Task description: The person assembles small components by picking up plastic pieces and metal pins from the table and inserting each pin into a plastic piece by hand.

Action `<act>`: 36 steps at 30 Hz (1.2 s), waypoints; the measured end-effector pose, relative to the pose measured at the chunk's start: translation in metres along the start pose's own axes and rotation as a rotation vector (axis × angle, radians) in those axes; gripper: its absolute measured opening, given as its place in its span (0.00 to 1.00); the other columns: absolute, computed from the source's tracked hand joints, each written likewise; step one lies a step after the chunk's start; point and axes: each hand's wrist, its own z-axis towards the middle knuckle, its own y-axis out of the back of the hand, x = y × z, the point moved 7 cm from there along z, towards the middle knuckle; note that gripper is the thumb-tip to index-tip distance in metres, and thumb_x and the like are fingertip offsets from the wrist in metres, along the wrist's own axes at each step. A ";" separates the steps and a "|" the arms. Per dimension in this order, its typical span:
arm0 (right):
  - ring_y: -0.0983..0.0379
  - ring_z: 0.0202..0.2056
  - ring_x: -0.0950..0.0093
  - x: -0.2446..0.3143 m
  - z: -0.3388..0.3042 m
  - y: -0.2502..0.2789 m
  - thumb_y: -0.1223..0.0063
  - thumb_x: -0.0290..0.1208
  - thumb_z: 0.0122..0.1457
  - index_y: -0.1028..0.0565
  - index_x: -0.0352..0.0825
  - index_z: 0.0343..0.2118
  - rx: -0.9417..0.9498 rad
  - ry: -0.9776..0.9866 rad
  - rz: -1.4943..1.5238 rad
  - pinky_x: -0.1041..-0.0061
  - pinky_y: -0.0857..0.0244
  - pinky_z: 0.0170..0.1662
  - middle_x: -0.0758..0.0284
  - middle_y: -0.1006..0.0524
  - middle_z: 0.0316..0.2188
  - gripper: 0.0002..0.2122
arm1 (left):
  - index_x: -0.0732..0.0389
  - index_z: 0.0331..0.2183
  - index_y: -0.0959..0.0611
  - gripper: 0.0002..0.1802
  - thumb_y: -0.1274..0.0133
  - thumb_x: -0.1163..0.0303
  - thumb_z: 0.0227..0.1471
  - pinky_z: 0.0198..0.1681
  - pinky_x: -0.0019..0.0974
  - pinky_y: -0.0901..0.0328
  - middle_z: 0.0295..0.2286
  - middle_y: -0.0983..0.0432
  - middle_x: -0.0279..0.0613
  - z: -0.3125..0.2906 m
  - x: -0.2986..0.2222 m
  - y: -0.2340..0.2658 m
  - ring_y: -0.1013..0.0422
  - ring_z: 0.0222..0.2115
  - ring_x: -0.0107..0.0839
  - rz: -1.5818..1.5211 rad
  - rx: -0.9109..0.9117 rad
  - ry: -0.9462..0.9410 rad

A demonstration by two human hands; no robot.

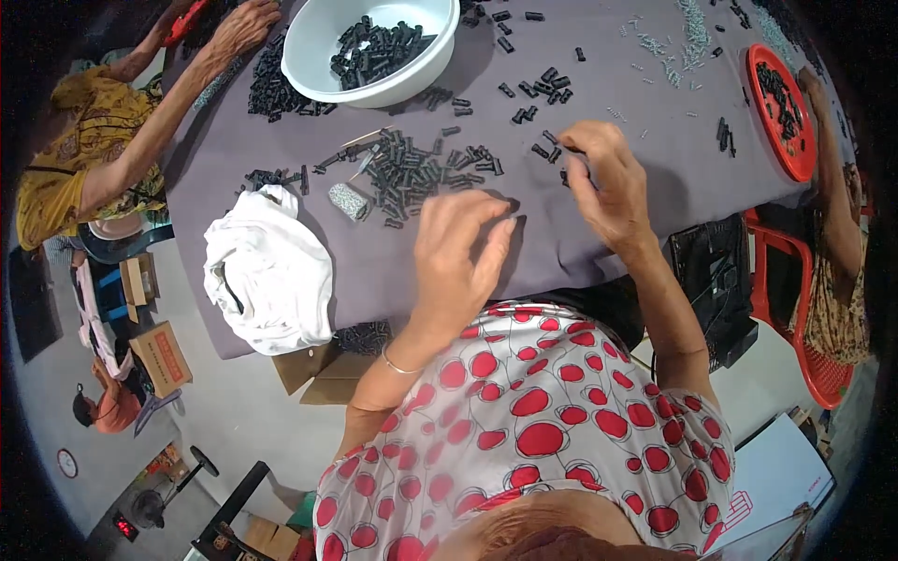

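Table: grey cloth-covered table [599,234], viewed from above, other people seated at its left and right ends.
Right grip: right hand [608,187], fingers curled in, fingertips pressed together on a small black part [565,176] at the cloth; what exactly is pinched is partly hidden by the fingers.
Left grip: left hand [458,248], palm down, fingers loosely bent and close together, tips touching the cloth; holding nothing that I can see.
Parts vs grips: main pile of black parts [412,173] lies just beyond the left hand's fingertips; a few loose black pieces [543,148] sit just beyond the right hand.
Arm pose: both forearms come in from the lower edge, over a red-dotted white garment, right forearm angled inward, left wrist with a thin bangle [398,365].
Near pile: small silvery cylinder [350,200] just left of the pile.
Further out: white basin [374,47] with black parts at the far side; white crumpled cloth [267,271] at the near left table edge; red tray [781,112] of black parts far right; scattered small pale parts [673,47] beyond.
Others: a person's hand [245,23] on the far left corner.
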 end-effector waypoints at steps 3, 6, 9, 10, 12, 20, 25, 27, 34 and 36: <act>0.32 0.33 0.63 0.004 0.004 0.006 0.48 0.15 0.42 0.29 0.35 0.35 -0.008 -0.005 -0.041 0.69 0.38 0.36 0.64 0.29 0.34 0.15 | 0.64 0.28 0.21 0.09 0.42 0.79 0.39 0.33 0.34 0.37 0.29 0.26 0.41 -0.003 0.000 0.000 0.32 0.30 0.37 0.020 0.014 0.015; 0.33 0.34 0.65 0.022 0.012 0.000 0.45 0.18 0.42 0.29 0.36 0.35 0.062 0.102 -0.088 0.68 0.39 0.36 0.64 0.29 0.33 0.14 | 0.64 0.28 0.21 0.08 0.41 0.79 0.38 0.33 0.35 0.37 0.29 0.26 0.42 -0.004 -0.004 -0.003 0.32 0.30 0.38 0.005 -0.001 -0.048; 0.37 0.36 0.68 0.028 0.020 -0.026 0.42 0.27 0.39 0.26 0.38 0.32 0.253 0.082 -0.178 0.68 0.43 0.37 0.68 0.32 0.30 0.13 | 0.63 0.28 0.21 0.09 0.41 0.80 0.37 0.34 0.37 0.36 0.29 0.26 0.41 -0.005 -0.007 -0.010 0.31 0.30 0.40 -0.033 0.055 -0.045; 0.37 0.36 0.68 0.029 0.022 -0.030 0.42 0.27 0.39 0.26 0.38 0.32 0.255 0.085 -0.175 0.68 0.43 0.37 0.68 0.32 0.30 0.13 | 0.63 0.28 0.21 0.09 0.41 0.80 0.37 0.34 0.37 0.36 0.29 0.26 0.41 -0.007 -0.006 -0.011 0.31 0.30 0.40 -0.030 0.053 -0.043; 0.37 0.35 0.69 0.032 0.023 -0.040 0.43 0.28 0.40 0.26 0.38 0.30 0.300 0.129 -0.195 0.69 0.45 0.36 0.70 0.32 0.29 0.11 | 0.63 0.28 0.21 0.09 0.41 0.79 0.38 0.34 0.38 0.36 0.29 0.26 0.41 -0.010 -0.006 -0.014 0.31 0.30 0.40 -0.020 0.082 -0.058; 0.36 0.35 0.70 0.026 0.012 -0.027 0.43 0.28 0.40 0.26 0.41 0.32 0.281 0.109 -0.262 0.70 0.45 0.36 0.70 0.32 0.30 0.12 | 0.63 0.29 0.22 0.11 0.41 0.78 0.37 0.35 0.39 0.37 0.30 0.29 0.41 -0.008 0.001 -0.009 0.32 0.32 0.41 -0.020 0.046 -0.039; 0.35 0.35 0.66 0.007 0.020 -0.012 0.43 0.24 0.42 0.27 0.39 0.33 0.181 0.076 -0.175 0.69 0.41 0.37 0.68 0.32 0.31 0.12 | 0.63 0.28 0.22 0.11 0.41 0.77 0.36 0.37 0.40 0.37 0.30 0.29 0.41 0.000 -0.003 -0.012 0.32 0.34 0.41 -0.013 0.050 -0.080; 0.35 0.36 0.64 0.003 0.030 -0.012 0.44 0.21 0.43 0.27 0.37 0.33 0.227 0.031 -0.253 0.68 0.39 0.37 0.66 0.31 0.33 0.12 | 0.63 0.29 0.22 0.11 0.41 0.78 0.37 0.38 0.40 0.37 0.30 0.28 0.41 0.001 -0.005 -0.014 0.32 0.34 0.41 -0.027 0.063 -0.071; 0.34 0.37 0.64 0.004 0.060 -0.020 0.47 0.21 0.45 0.27 0.35 0.35 0.188 0.078 -0.271 0.68 0.39 0.38 0.65 0.30 0.35 0.11 | 0.64 0.29 0.21 0.10 0.41 0.78 0.37 0.36 0.40 0.37 0.29 0.27 0.42 0.007 -0.009 -0.021 0.32 0.32 0.41 -0.092 0.078 -0.082; 0.33 0.39 0.65 0.007 0.054 -0.028 0.48 0.21 0.46 0.27 0.34 0.35 0.243 0.108 -0.365 0.68 0.39 0.40 0.65 0.29 0.38 0.11 | 0.64 0.28 0.22 0.10 0.41 0.78 0.37 0.35 0.40 0.37 0.29 0.27 0.42 0.002 -0.008 -0.024 0.32 0.31 0.41 -0.126 0.081 -0.073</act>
